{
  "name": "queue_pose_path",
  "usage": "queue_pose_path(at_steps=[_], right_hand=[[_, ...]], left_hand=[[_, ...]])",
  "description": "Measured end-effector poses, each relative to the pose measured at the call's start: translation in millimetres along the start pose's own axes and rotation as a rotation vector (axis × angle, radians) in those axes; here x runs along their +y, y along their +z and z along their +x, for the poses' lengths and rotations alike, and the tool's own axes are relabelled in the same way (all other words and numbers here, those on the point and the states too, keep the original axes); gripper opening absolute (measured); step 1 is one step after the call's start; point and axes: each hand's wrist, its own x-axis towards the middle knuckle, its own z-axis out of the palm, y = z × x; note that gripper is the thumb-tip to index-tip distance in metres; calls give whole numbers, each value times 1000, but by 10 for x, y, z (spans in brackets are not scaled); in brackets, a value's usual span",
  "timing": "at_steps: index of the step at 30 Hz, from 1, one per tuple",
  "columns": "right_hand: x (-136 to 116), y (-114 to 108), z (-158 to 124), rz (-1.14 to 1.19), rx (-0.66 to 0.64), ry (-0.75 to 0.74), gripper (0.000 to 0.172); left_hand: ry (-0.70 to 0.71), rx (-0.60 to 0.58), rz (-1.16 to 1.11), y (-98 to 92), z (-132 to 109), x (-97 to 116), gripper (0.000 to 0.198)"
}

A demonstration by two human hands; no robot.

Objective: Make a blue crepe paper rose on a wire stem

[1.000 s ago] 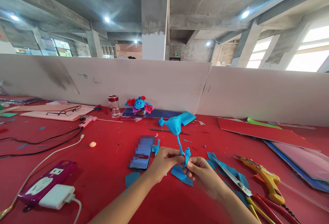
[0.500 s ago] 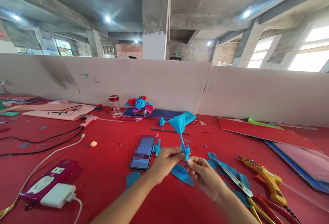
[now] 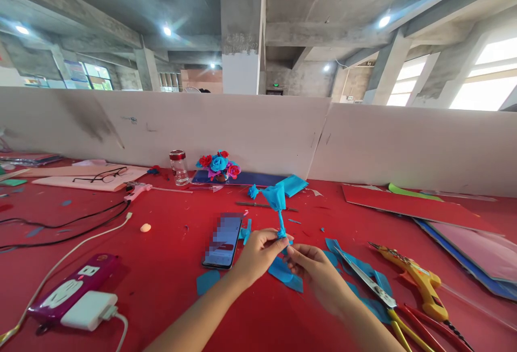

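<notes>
Head view: a blue paper flower [image 3: 276, 198] is held upright above the red surface [image 3: 161, 287], just in front of the person. Its thin twisted stem [image 3: 280, 222] is pinched near the lower end by the left hand [image 3: 260, 252], whose grip is clenched around it between thumb and fingers. The right hand [image 3: 317, 271] is brought against the left from the other side, and its grip is closed on the bottom tip of the same stem with the fingertips [image 3: 291, 251].

Blue paper scraps [image 3: 285, 276] are spread on the surface directly under both hands. A phone [image 3: 223, 240] is laid flat just beside the left hand, on its outer side. Scissors [image 3: 371, 284] and a yellow glue gun [image 3: 418, 282] are placed near the right hand, side by side and pointing away from the person.

Farther off to the left, a purple power strip [image 3: 72, 286] is seen with a white charger [image 3: 86, 310] plugged in. At the back, a small jar [image 3: 178, 166] and a bunch of paper flowers [image 3: 219, 164] are set against a white partition [image 3: 250, 131], with a pair of glasses [image 3: 100, 174] well apart on a sheet.
</notes>
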Motion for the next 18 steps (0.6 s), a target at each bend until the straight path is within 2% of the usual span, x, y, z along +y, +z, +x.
queue_pose_path(at_steps=[5, 12, 18], right_hand=[[48, -51, 27, 157, 7, 34, 14], [17, 0, 9, 139, 23, 43, 19], [2, -17, 7, 69, 0, -39, 19]], left_hand=[[-72, -15, -149, -2, -11, 8, 28], [-79, 64, -109, -40, -4, 64, 25], [-111, 4, -152, -114, 22, 27, 32]])
